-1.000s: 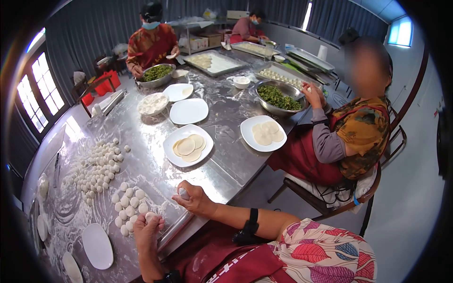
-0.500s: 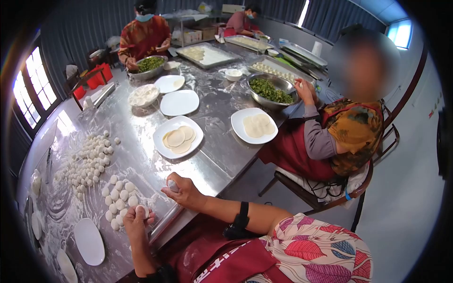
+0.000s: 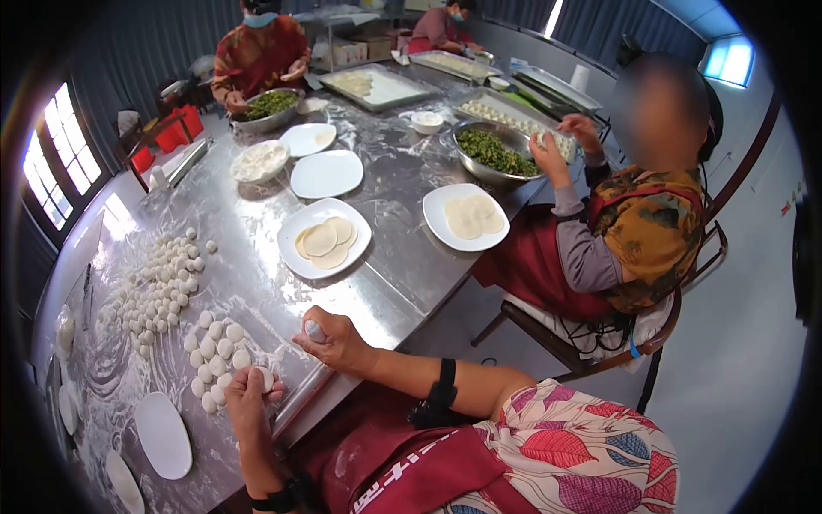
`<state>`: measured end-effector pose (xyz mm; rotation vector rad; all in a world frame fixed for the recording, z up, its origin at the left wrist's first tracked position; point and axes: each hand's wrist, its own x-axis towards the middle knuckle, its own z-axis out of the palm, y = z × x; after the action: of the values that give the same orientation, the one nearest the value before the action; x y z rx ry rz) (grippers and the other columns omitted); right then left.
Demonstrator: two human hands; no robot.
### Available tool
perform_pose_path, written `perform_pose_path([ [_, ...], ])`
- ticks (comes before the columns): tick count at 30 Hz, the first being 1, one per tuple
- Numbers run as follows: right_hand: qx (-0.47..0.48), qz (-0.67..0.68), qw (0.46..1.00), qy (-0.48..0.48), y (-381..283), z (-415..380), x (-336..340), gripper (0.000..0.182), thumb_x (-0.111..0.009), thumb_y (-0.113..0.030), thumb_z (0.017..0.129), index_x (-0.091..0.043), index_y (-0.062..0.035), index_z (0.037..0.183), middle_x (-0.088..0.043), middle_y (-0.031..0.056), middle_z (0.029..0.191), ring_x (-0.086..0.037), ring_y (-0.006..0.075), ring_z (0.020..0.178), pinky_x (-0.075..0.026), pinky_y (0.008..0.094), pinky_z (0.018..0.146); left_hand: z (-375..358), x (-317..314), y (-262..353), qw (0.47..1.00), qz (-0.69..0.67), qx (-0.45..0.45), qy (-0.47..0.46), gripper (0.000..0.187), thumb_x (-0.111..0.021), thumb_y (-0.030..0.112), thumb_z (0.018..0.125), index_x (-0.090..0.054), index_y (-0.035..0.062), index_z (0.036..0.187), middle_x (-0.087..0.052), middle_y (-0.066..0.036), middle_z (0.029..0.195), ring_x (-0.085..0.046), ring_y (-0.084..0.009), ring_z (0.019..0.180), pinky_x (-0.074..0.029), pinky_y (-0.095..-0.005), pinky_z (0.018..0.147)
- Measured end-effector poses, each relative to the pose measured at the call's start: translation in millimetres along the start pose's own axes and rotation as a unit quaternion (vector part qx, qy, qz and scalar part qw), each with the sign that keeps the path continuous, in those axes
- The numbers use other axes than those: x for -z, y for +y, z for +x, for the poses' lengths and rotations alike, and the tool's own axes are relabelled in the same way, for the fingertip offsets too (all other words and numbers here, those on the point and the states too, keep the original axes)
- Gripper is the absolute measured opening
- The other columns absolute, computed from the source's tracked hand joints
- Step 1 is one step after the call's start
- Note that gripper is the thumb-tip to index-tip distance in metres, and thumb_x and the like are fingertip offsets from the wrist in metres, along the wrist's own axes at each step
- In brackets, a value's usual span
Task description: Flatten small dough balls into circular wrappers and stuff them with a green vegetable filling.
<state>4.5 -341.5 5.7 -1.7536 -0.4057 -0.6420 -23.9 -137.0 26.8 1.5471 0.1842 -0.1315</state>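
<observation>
My left hand (image 3: pixel 247 401) is closed, pinching a small dough piece (image 3: pixel 266 379) between thumb and fingers above the floured table. My right hand (image 3: pixel 341 344) wraps around what looks like a rolling pin (image 3: pixel 315 331); only its rounded pale end shows, and the palm hides the remainder. Beside my left hand lies a cluster of flattened dough rounds (image 3: pixel 211 358). Farther off is a larger group of small dough balls (image 3: pixel 163 287). A white plate (image 3: pixel 289 264) holding several rolled wrappers (image 3: pixel 321 241) stands beyond my right hand.
A co-worker (image 3: pixel 634 248) sits at the right by a bowl of green filling (image 3: pixel 494 154) and a plate of wrappers (image 3: pixel 462 216). Another person (image 3: pixel 259 64) stands across the metal table (image 3: pixel 385 291). An oblong white plate (image 3: pixel 163 435) lies left of my left hand.
The co-worker at the right has raised their hands and moved them apart near the bowl. My two hands keep nearly the same places and grips. The view has shifted slightly.
</observation>
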Motion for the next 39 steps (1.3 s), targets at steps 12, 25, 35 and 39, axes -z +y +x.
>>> perform_pose_path([
  [12, -0.032, 0.009, 0.999, -0.023, -4.8, 2.1, 2.8, 0.025, -0.072, -0.015, 0.082, -0.049, -0.0068, 0.091, -0.049, 0.0113, 0.057, -0.049, 0.0238, 0.049, -0.04, 0.0345, 0.048, -0.8, -2.8, 1.3, 1.0, 0.0, -0.005, -0.029, 0.017, -0.065, 0.005, 0.084, -0.058, -0.0017, 0.098, -0.064, -0.007, 0.08, -0.063, -0.0124, 0.067, -0.051, -0.0204, 0.059],
  [25, -0.078, 0.007, 0.995, -0.059, -12.4, 5.7, 6.6, 0.026, -0.072, -0.013, 0.081, -0.049, -0.0053, 0.092, -0.05, 0.0138, 0.059, -0.053, 0.0279, 0.051, -0.041, 0.0367, 0.048, 2.9, -1.3, -1.9, 1.0, 0.01, -0.009, -0.025, 0.011, -0.061, 0.009, 0.087, -0.061, -0.0015, 0.09, -0.065, -0.007, 0.077, -0.061, -0.0102, 0.062, -0.048, -0.0207, 0.056],
  [35, -0.04, 0.006, 0.999, -0.032, -8.2, 5.3, 3.8, 0.024, -0.071, -0.012, 0.081, -0.049, -0.0051, 0.09, -0.05, 0.0137, 0.059, -0.051, 0.0279, 0.05, -0.041, 0.0359, 0.049, 4.4, -1.4, -3.1, 0.998, 0.059, -0.024, -0.029, 0.017, -0.06, 0.017, 0.091, -0.06, 0.0006, 0.086, -0.06, -0.003, 0.068, -0.053, -0.0077, 0.055, -0.042, -0.0203, 0.05],
  [39, -0.041, 0.003, 0.999, -0.032, -6.1, 2.4, 3.6, 0.024, -0.072, -0.014, 0.081, -0.051, -0.006, 0.088, -0.051, 0.0112, 0.062, -0.051, 0.0229, 0.051, -0.041, 0.033, 0.049, 4.1, 2.0, -6.9, 0.996, 0.079, -0.039, -0.033, 0.022, -0.06, 0.021, 0.091, -0.061, -0.0002, 0.087, -0.058, -0.002, 0.067, -0.052, -0.0072, 0.054, -0.04, -0.0204, 0.049],
])
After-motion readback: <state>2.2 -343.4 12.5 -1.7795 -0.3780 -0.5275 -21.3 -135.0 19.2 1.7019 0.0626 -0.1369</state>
